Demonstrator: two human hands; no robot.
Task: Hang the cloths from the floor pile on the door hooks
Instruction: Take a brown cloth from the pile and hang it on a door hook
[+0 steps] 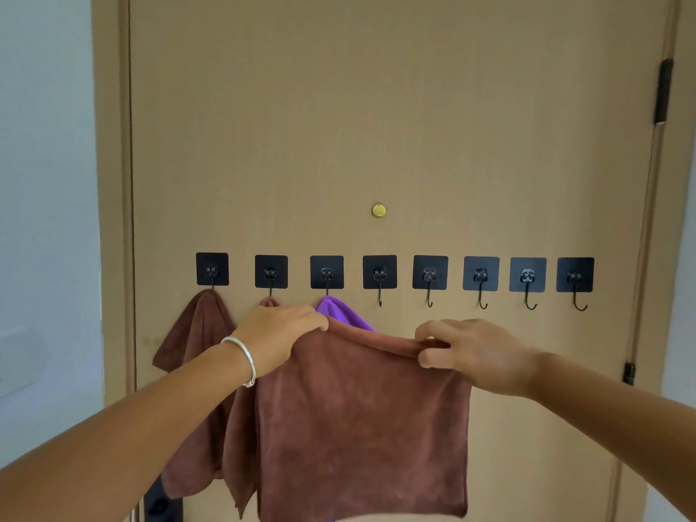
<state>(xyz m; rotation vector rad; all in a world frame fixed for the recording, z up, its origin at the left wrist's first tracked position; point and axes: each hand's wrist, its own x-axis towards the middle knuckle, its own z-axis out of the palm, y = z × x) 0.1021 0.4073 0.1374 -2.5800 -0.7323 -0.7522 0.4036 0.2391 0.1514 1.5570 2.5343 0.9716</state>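
Note:
I hold a brown cloth [361, 420] spread flat in front of the door [376, 126]. My left hand [280, 335] pinches its top left corner and my right hand [470, 352] pinches its top right edge. A row of black stick-on hooks runs across the door. The first hook [212, 270] carries a brown cloth [196, 333], the second hook [271, 272] another brown cloth [269, 302], the third hook [327, 273] a purple cloth [339, 312], mostly hidden behind the held one. The fourth hook [379, 275] is bare, just above the held cloth's top edge.
Several more bare hooks [481, 277] continue to the right. A brass peephole cover [379, 210] sits above the row. Door hinges [663, 90] are on the right edge. A white wall [45, 220] lies left of the frame. A dark object [162, 502] sits low by the door.

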